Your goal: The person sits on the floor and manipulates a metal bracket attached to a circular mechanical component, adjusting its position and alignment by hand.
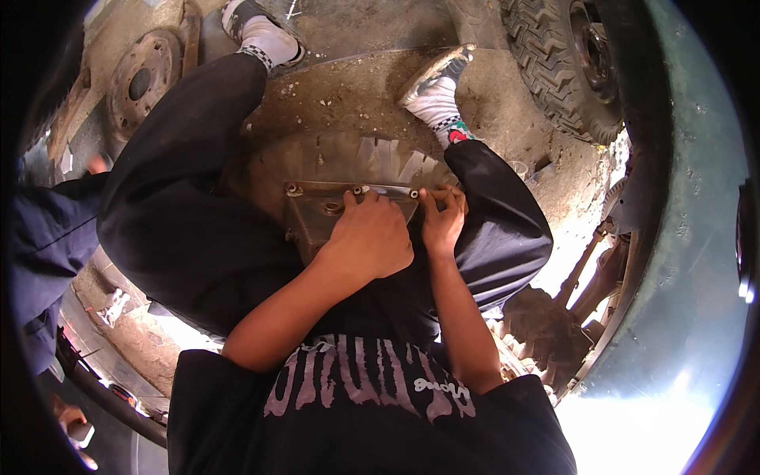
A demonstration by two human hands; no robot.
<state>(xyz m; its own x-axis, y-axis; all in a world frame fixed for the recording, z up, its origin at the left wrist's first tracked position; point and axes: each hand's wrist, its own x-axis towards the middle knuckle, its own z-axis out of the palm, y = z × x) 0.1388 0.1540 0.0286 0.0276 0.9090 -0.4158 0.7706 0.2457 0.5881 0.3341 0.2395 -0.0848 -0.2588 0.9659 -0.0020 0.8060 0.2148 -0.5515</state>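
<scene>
Between my bent legs sits a dark, worn metal pan [305, 214] with a straight flange along its far edge and a round fitting [333, 208] in its face. Round bolt heads or bushings line the flange: one [294, 190] at the left end, another [414, 194] at the right. My left hand [372, 236] lies over the pan's right part, its fingers curled onto the flange by the middle bolts. At the right corner is my right hand [443, 222], fingers bent and fingertips against the end bolt; what they pinch, if anything, is hidden.
A tyre [340, 154] lies flat beneath the pan. A rusty wheel rim [144, 83] is at the far left, and a knobbly tyre [558, 71] stands far right. A green vehicle panel [697, 237] curves along the right. Another person's dark-clothed leg [55, 237] is at left.
</scene>
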